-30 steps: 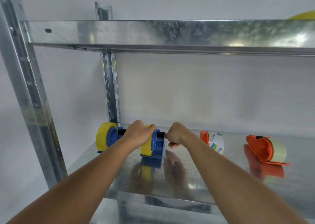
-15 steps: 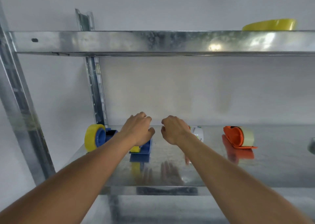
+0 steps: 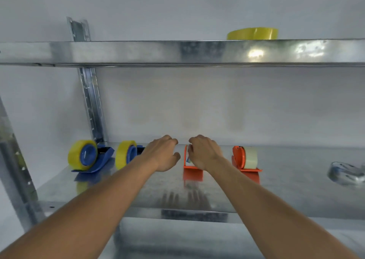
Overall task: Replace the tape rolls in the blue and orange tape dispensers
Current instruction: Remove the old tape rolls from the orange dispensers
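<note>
Left hand [image 3: 165, 153] | you are hovering it loosely curled, holding nothing, beside the blue dispensers [image 3: 89, 157] | right hand [image 3: 203, 152] | you are curling it at the near orange dispenser [image 3: 190, 165], grip hidden | second orange one [image 3: 245, 159] sitting right, same shelf [image 3: 296, 189]

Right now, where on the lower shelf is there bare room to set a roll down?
Bare metal lies between the right orange dispenser and the metal object, and along the front edge. The left, with both blue dispensers, is crowded.
</note>
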